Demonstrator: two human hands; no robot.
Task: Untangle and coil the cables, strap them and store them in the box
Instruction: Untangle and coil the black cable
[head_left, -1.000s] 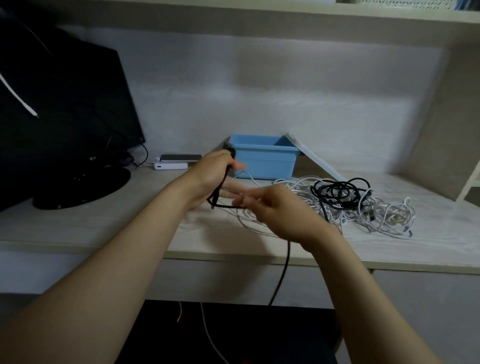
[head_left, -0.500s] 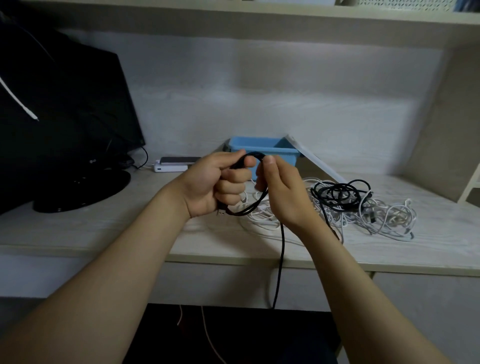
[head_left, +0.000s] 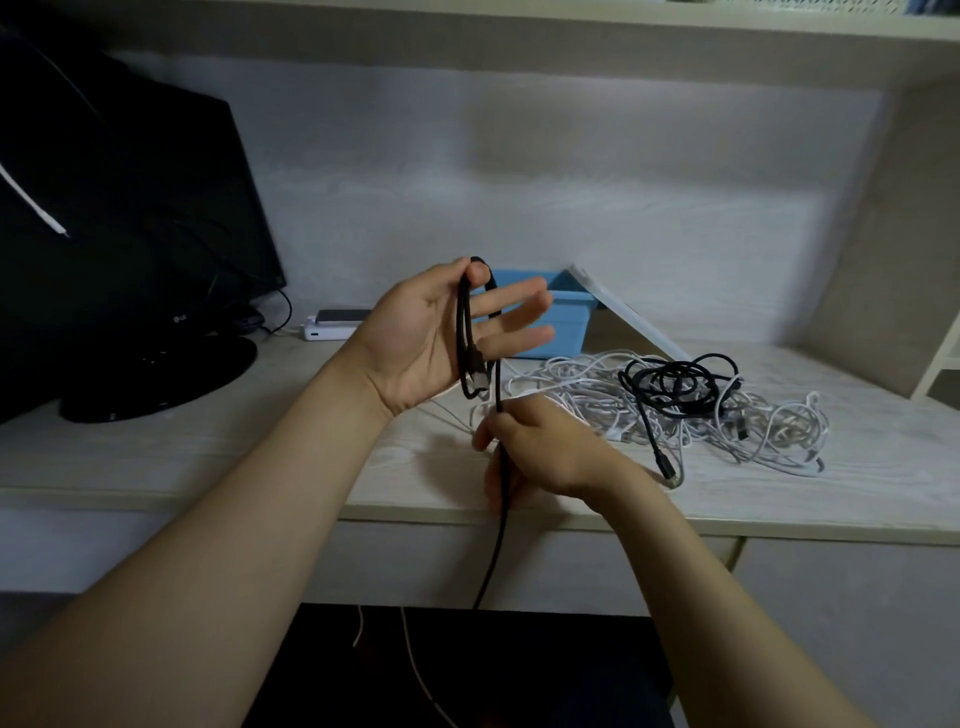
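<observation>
L hand (head_left: 426, 338) thumb-pins black cable (head_left: 461, 332) loops across open palm | R hand (head_left: 545, 447) grips its tail above surface (head_left: 208, 457) edge | tip: feed w/ light tension, equal loops, no twist | box (head_left: 570, 321) behind

Black monitor (head_left: 130, 234) — small white device (head_left: 332, 330) beside it.

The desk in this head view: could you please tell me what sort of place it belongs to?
Probably a home or office study nook: a monitor on a pale wooden desk, a shelf overhead, and a blue box beside tangled cables.
</observation>
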